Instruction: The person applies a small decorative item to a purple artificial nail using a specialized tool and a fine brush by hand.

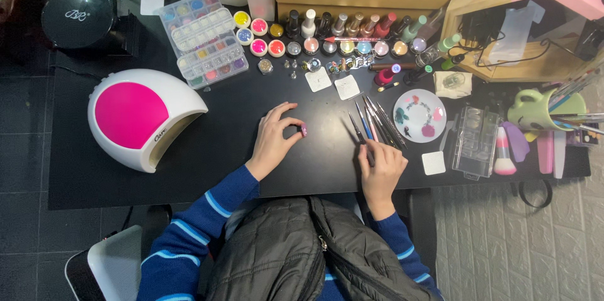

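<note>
A: Where does the left hand stand?
B: It rests on the black tabletop, its fingers pinching a small pink nail tip.
A: And the right hand?
B: Its fingers lie on a row of thin brushes, just left of the round white palette; whether they grip one cannot be told.
</note>
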